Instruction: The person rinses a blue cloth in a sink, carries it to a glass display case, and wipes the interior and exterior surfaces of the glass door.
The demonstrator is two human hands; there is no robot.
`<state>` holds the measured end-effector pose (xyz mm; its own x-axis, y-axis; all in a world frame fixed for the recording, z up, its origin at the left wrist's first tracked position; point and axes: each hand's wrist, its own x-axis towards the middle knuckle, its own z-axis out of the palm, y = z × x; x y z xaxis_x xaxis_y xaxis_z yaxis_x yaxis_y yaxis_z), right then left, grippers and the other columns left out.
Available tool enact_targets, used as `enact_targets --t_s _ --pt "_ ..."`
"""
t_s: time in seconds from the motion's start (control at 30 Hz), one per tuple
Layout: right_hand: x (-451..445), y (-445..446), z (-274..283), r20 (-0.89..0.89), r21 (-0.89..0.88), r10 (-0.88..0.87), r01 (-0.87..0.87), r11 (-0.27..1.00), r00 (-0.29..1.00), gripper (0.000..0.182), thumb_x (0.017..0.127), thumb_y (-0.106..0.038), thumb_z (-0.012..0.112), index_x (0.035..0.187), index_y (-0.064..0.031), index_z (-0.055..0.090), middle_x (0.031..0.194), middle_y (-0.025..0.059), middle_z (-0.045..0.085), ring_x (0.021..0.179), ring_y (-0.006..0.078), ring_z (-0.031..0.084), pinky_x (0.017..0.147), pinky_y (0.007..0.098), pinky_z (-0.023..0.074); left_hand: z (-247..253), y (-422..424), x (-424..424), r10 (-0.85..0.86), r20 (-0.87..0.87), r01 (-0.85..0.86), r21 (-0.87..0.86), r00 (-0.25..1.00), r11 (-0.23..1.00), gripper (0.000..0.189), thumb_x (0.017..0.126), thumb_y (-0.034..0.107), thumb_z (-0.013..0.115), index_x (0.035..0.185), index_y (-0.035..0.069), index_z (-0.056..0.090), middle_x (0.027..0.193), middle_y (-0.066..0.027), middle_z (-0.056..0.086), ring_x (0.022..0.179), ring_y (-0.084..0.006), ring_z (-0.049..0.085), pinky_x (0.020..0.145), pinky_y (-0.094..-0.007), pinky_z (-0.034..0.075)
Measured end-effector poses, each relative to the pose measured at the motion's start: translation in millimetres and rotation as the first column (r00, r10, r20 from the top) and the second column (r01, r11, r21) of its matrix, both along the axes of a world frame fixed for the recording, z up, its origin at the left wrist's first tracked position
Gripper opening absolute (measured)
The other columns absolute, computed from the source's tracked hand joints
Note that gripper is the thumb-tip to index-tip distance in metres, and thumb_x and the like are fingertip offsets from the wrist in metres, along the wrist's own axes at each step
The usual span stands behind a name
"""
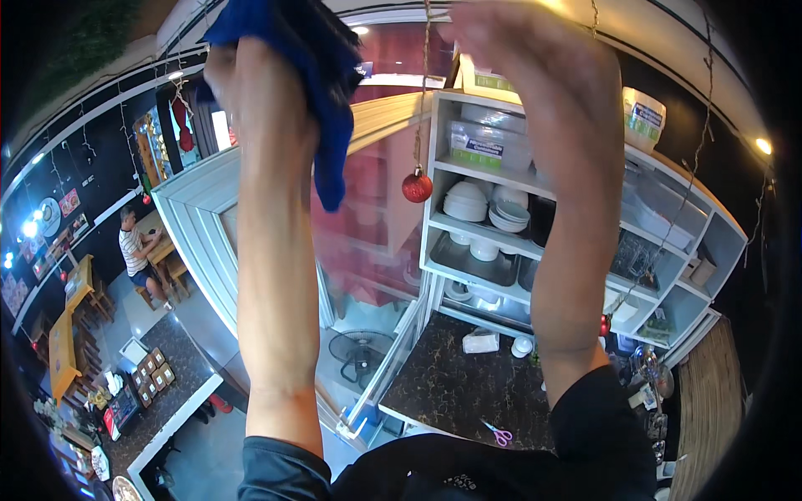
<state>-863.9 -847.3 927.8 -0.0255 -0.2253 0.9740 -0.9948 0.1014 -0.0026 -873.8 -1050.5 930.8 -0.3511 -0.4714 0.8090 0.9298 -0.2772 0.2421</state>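
Note:
Both my arms reach up towards the top of the view. My left hand [223, 74] grips a dark blue cloth [335, 150], which covers most of the fingers and hangs down beside the wrist. My right hand [510, 34] is raised and blurred, its fingertips close to a hanging string [426, 69]; whether they touch it I cannot tell. A red bauble [417, 185] dangles at the string's lower end, between my forearms. Behind it is a glass panel [369, 232] with reddish reflections.
A white shelf unit [432, 206] holds stacked white bowls [465, 201] and plastic containers [485, 147]. Pink-handled scissors [501, 436] lie on the dark counter [451, 376]. A fan [360, 354] stands below. A seated person [135, 247] is at a table far left.

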Motion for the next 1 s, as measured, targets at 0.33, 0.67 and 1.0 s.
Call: enact_targets --t_s 0.33,0.67,1.0 --pt "-77 13 -139 0.564 -0.059 -0.032 0.079 0.995 0.825 0.037 0.096 -0.033 0.066 0.118 -0.002 0.068 0.114 0.0093 0.064 0.099 0.0184 0.065 0.09 0.0323 0.0488 -148 39 -2 0.188 0.496 -0.164 -0.092 0.848 0.982 0.035 0.101 0.03 0.056 0.117 -0.001 0.065 0.095 -0.0075 0.069 0.078 -0.0106 0.065 0.066 -0.0245 0.051" --pt "-100 -21 -135 0.539 0.015 0.051 -0.07 0.997 0.841 0.031 0.098 -0.026 0.066 0.116 -0.0013 0.071 0.114 0.0105 0.06 0.111 0.0179 0.056 0.095 0.0321 0.0454 -162 79 -43 -0.658 0.465 0.584 0.316 0.592 0.748 0.038 0.103 0.038 0.054 0.123 0.006 0.058 0.103 -0.0058 0.064 0.088 -0.0157 0.066 0.075 -0.0278 0.056" --pt "-63 -7 -161 0.651 -0.251 0.281 -0.149 0.956 0.705 0.055 0.103 -0.033 0.058 0.145 -0.0003 0.045 0.13 0.0127 0.056 0.12 0.016 0.052 0.104 0.0295 0.0385 -132 95 -51 -0.486 0.429 0.354 0.352 0.762 0.866 0.017 0.098 0.024 0.053 0.09 0.01 0.057 0.077 0.0005 0.053 0.067 -0.0086 0.052 0.058 -0.025 0.042"
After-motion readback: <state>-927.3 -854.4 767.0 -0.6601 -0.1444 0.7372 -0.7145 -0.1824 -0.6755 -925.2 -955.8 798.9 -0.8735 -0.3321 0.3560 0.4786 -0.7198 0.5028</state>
